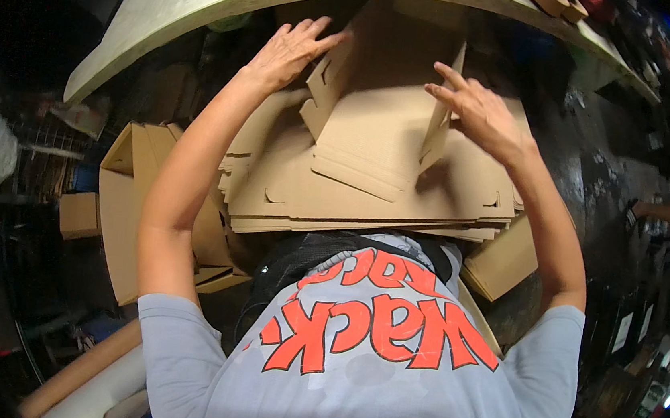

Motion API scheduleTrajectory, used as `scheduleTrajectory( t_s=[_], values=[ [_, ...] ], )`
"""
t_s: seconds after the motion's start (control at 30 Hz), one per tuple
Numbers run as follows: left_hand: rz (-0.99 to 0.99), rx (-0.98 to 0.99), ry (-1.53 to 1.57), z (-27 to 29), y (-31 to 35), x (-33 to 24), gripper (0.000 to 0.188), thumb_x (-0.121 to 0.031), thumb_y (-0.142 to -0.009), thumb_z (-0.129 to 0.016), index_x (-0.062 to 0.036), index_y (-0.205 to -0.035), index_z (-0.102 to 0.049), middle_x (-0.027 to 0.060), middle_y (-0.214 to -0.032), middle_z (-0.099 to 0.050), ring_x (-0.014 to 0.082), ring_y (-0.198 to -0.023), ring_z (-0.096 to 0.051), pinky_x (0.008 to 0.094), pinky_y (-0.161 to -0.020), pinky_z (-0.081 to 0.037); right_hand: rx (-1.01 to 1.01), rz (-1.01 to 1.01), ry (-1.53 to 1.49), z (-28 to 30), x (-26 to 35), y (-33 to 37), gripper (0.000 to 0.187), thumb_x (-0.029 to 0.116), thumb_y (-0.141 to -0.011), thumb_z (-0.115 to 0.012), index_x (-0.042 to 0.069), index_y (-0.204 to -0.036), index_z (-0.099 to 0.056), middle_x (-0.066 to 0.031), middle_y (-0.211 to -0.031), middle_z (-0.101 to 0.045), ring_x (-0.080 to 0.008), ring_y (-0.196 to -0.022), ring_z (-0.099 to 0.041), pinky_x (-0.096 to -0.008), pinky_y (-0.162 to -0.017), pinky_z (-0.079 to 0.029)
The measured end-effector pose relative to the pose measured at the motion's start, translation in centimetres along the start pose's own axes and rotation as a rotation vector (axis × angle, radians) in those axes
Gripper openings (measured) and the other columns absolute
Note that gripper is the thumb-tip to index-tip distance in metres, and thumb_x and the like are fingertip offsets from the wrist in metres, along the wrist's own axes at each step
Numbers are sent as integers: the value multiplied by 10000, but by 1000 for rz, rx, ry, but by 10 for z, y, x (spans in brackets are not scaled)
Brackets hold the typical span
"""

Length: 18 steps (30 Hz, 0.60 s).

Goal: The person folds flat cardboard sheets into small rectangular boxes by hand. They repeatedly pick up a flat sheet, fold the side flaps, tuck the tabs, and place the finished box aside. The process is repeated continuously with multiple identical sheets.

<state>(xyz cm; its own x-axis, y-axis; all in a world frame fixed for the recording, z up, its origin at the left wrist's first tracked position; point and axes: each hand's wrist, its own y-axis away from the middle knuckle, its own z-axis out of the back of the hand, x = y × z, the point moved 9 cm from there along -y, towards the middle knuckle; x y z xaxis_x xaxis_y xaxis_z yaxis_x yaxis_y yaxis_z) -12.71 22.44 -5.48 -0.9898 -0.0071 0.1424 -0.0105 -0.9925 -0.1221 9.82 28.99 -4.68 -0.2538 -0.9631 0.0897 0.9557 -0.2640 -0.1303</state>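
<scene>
A partly folded cardboard box lies in front of me with its two side flaps standing up. My left hand is at the far end of the left flap, fingers spread, the index fingertip at or close to the cardboard. My right hand is beside the right flap, fingers stretched out, some reaching past the flap's edge. Neither hand grips anything; whether the right fingers touch the flap I cannot tell. Beneath the box, a stack of flat cardboard blanks rests over my lap.
A pale curved tabletop spans the far side, with tape rolls at its right. Open cardboard boxes stand to the left, a small box beside them. Another box stands right of my lap. Long rolls lie lower left.
</scene>
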Motion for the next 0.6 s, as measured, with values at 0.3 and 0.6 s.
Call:
scheduleTrajectory(
  t_s=[0.3, 0.6],
  values=[
    [-392, 70, 210, 14, 36, -58, 297, -336, -785, -756, -66, -848, -648, 72, -851, -635, 253, -985, -607, 480, -1100, -359, 22, 100, -305, -10, -23, -6, 270, 283, -894, -667, 15, -882, -695, -157, -827, -663, -323, -790, -652, -431, -720, -502],
    [-358, -188, 442, 20, 48, -82, 208, -165, -862, -692, -67, -807, -518, 95, -667, -577, 273, -678, -608, 450, -853, -460, 94, -227, -823, -20, -49, 13, 209, 163, -945, -651, -35, -1007, -632, -143, -872, -627, -234, -744, -571, -343, -716, -464]
  ],
)
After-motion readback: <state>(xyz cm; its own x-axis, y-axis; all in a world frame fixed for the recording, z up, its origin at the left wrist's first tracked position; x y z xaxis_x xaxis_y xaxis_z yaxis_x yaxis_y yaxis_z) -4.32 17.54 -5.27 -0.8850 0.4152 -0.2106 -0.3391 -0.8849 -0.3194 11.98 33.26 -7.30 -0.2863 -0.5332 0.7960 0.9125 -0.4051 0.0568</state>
